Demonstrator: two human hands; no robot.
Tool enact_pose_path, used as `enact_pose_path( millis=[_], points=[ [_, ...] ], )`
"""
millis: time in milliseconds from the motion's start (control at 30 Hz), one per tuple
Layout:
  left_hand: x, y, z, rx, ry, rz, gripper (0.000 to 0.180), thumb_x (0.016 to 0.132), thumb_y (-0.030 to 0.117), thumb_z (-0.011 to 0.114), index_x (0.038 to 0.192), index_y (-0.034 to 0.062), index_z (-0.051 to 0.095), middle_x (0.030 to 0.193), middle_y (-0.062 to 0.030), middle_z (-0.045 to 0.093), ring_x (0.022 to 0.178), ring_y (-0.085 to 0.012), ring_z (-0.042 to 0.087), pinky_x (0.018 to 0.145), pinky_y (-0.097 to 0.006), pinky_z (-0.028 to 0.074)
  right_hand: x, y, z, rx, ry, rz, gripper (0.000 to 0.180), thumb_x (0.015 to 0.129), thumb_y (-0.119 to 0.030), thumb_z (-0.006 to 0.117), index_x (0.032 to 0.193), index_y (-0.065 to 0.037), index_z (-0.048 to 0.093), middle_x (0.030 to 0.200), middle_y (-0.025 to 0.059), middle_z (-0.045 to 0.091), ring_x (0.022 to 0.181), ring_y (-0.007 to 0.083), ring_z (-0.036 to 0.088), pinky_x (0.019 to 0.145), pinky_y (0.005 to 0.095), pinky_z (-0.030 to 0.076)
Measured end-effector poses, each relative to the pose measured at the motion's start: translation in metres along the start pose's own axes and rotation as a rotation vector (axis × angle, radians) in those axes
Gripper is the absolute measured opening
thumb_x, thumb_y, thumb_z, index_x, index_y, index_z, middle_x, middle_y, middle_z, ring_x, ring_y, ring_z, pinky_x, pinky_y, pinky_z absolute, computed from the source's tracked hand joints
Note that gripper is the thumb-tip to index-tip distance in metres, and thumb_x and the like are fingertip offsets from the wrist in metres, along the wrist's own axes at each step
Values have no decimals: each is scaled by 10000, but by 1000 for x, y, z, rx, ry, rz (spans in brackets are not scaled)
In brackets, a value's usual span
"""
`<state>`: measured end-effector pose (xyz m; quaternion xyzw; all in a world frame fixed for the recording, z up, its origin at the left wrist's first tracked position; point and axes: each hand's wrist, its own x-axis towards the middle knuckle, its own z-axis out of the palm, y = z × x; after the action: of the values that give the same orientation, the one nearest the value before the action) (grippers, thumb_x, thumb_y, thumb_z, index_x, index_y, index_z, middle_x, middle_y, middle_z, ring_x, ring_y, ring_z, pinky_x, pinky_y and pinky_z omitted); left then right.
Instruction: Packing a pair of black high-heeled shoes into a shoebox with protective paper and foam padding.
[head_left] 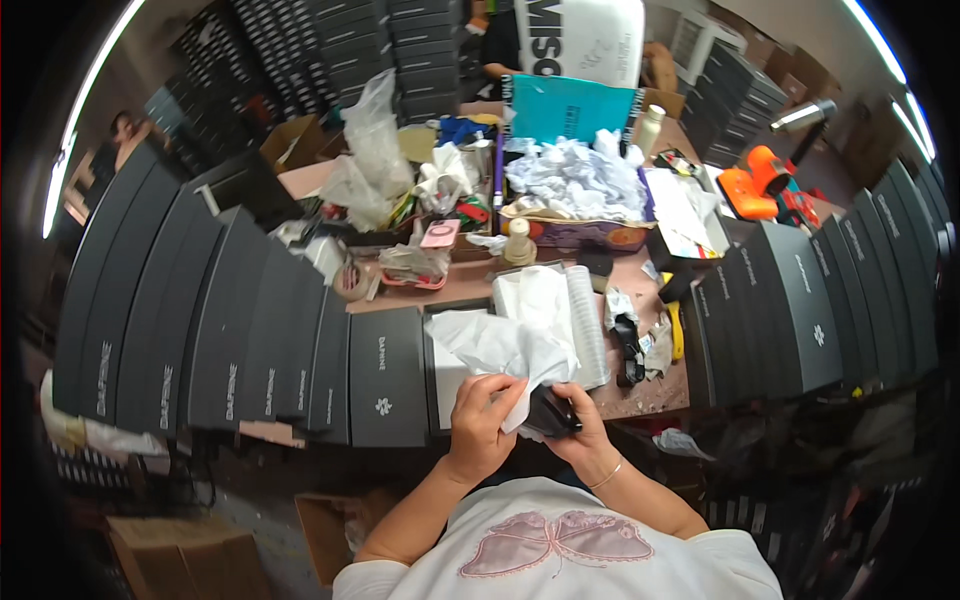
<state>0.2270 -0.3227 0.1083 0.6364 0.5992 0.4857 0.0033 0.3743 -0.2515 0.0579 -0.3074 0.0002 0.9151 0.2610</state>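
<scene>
Close to the table's front edge, my left hand (482, 428) pinches a loose sheet of white tissue paper (490, 340) between thumb and fingers. My right hand (588, 437) grips a glossy black shoe (552, 412), partly covered by the tissue. Both hands almost meet at the shoe. Beneath the paper, a dark shoe box (433, 385) with a pale inside is mostly hidden. Just beyond my hands lies a stack of white paper (540, 290), with a ribbed translucent plastic strip (588, 330) along its right side.
Dark shoe boxes (230, 320) stand in a row at left, with more boxes (770, 310) at right. A carton of crumpled white paper (580, 180) sits at the back. Nearby are a cream bottle (519, 243), tape roll (352, 281), yellow-handled tool (676, 330) and orange tape dispenser (748, 193).
</scene>
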Motion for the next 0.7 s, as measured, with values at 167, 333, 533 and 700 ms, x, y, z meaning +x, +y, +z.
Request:
enact_pose_path(
  millis=[167, 333, 533, 700],
  points=[
    [4, -3, 7, -146, 4, 138, 401, 640, -23, 629, 1033, 38, 685, 981, -99, 600, 855, -268, 569, 714, -342, 485, 44, 15, -3, -519, 8, -667, 412, 916, -214, 533, 1273, -24, 452, 1199, 77, 562, 1088, 230, 560, 918, 353, 470],
    [-15, 12, 33, -350, -127, 183, 481, 589, -28, 612, 1064, 20, 674, 993, -110, 593, 842, -260, 569, 696, -325, 483, 49, -20, -24, -79, -287, -357, 444, 950, -308, 481, 1299, -34, 452, 1236, 109, 552, 1123, 256, 540, 983, 387, 432],
    [-56, 11, 37, -383, -495, 84, 476, 760, 88, 710, 1212, 13, 581, 1138, -138, 534, 956, -292, 579, 806, -343, 497, 37, -35, -14, -912, -227, -668, 433, 954, -298, 465, 1300, -38, 456, 1238, 118, 547, 1139, 262, 528, 1004, 384, 414],
    [-75, -8, 22, -1202, 262, -1188, 845, 810, 474, 681, 1436, 71, 283, 1421, -138, 367, 1265, -263, 411, 1006, -414, 403, 24, -26, 25, -2318, -456, -904, 424, 958, -290, 452, 1300, -41, 460, 1240, 125, 543, 1152, 266, 517, 1022, 382, 398]
  ],
)
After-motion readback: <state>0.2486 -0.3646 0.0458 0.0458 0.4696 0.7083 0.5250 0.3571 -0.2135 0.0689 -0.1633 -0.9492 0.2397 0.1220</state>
